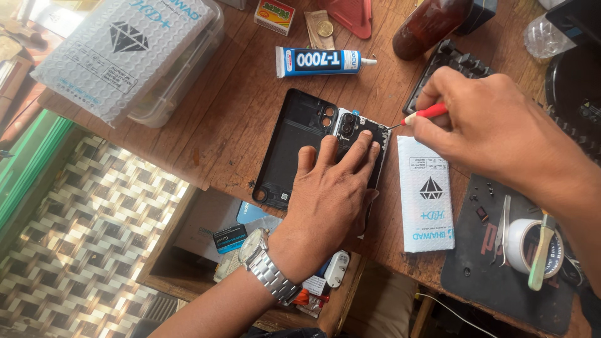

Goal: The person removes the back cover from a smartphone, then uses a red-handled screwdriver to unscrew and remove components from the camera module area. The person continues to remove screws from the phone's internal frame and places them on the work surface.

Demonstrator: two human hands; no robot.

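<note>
While the right hand [494,125] pinches a red-handled screwdriver [421,115] between thumb and fingers, the thin metal tip rests at the upper right corner of an opened phone [363,134]. Fingers closed tight on the handle; shaft angled down and to the left.

Left hand [332,194] lies flat on the phone, fingers spread and pressed down, holding nothing, covering most of the phone body. Camera cluster shows just above the fingertips. Metal wristwatch [266,266] on that wrist.

Black back cover [294,141], inner side up, lies just beside the phone on its left, touching or nearly so; cannot tell which.

All on a wooden table [231,106]. Small white padded pouch [427,203] with a diamond mark just right of the phone. Blue-and-white glue tube [319,61] above the cover, lying sideways. Large padded pouch [122,50] on a clear plastic box, top left. Brown bottle [429,25] at top edge. Dark work mat [482,269], lower right, carrying a tape roll [526,244], tweezers [503,228] and small screws. Open drawer under the table edge, cluttered.
</note>
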